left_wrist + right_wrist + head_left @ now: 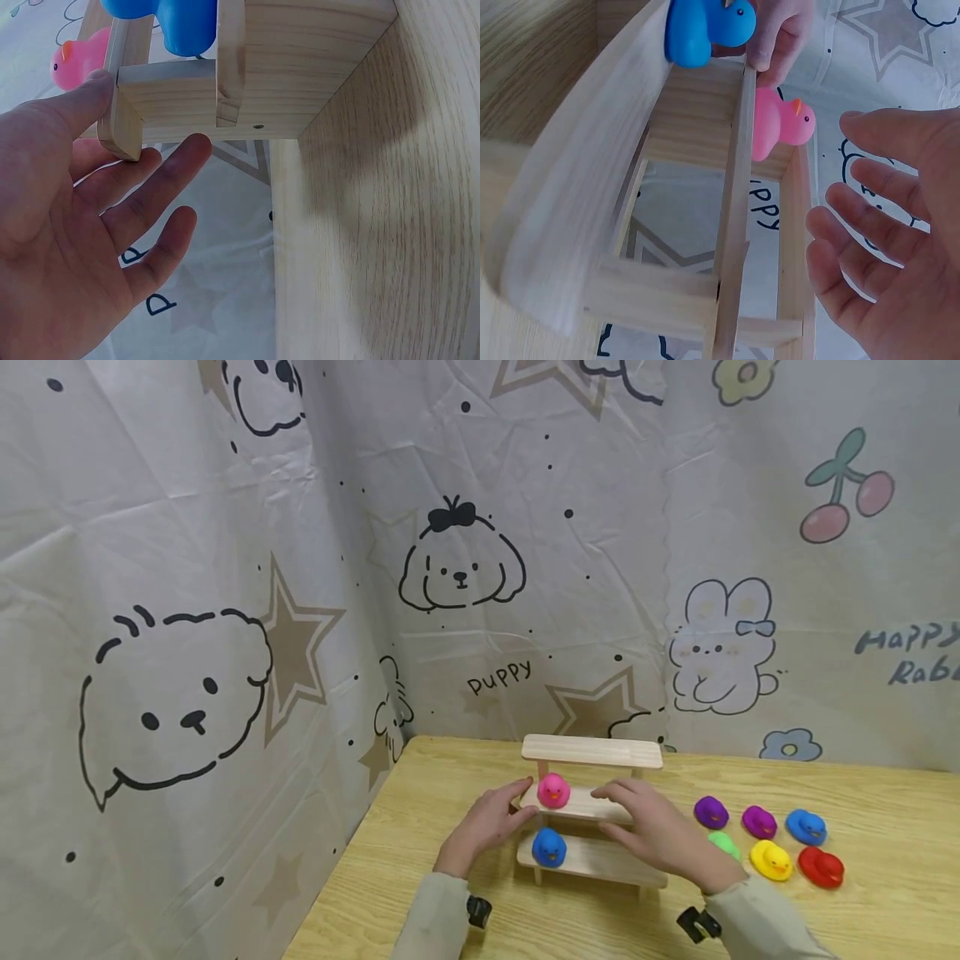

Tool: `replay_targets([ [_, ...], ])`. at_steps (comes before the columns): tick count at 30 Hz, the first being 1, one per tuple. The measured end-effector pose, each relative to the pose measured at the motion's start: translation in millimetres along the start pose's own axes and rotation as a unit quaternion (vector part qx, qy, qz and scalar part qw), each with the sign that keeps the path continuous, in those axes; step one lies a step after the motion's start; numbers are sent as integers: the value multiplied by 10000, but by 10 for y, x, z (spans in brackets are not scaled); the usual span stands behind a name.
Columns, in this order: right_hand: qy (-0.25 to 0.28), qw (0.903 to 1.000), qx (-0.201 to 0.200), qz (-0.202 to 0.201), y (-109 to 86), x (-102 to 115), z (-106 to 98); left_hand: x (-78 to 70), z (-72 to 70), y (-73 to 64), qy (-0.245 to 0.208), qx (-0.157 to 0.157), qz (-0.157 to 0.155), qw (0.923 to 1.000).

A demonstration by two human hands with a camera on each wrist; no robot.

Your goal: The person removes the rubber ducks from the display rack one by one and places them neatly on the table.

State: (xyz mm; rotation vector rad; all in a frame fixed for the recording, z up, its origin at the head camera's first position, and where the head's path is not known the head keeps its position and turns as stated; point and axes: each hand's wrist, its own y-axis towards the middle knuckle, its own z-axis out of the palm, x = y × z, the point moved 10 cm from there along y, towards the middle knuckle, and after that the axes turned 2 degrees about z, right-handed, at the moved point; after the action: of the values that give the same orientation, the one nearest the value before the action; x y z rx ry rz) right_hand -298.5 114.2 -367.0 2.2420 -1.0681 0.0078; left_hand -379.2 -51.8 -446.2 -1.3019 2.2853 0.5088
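Note:
A three-tier wooden display shelf (592, 751) stands on the table. A pink rubber duck (554, 792) sits at the left end of its middle tier, and a blue rubber duck (550, 849) at the left end of the bottom tier. My left hand (82, 202) pinches the left end of the middle board between thumb and index finger; its other fingers spread loosely beneath. My right hand (892, 217) holds nothing, its fingers relaxed and slightly bent. In the head view it hovers over the right part of the middle tier, hiding that end.
Several loose ducks lie on the table (892, 814) right of the shelf: purple (711, 812), magenta (760, 822), blue (806, 827), yellow (771, 861), red (821, 867) and a green one (724, 844) partly behind my right arm. A printed curtain (585, 635) hangs behind the table.

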Motion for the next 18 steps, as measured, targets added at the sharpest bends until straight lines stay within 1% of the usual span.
replay_targets([
  [2,49,9999,44,87,28,-1,26,-3,3,0,-12,-3,15,10000],
  [12,309,9992,-12,272,159,12,115,24,11,7,-19,6,-61,10000],
  [16,377,9988,-67,317,204,10,140,29,16,12,-40,10,-43,10000],
  [18,400,9987,-127,294,226,12,150,18,12,8,-5,-13,25,10000],
])
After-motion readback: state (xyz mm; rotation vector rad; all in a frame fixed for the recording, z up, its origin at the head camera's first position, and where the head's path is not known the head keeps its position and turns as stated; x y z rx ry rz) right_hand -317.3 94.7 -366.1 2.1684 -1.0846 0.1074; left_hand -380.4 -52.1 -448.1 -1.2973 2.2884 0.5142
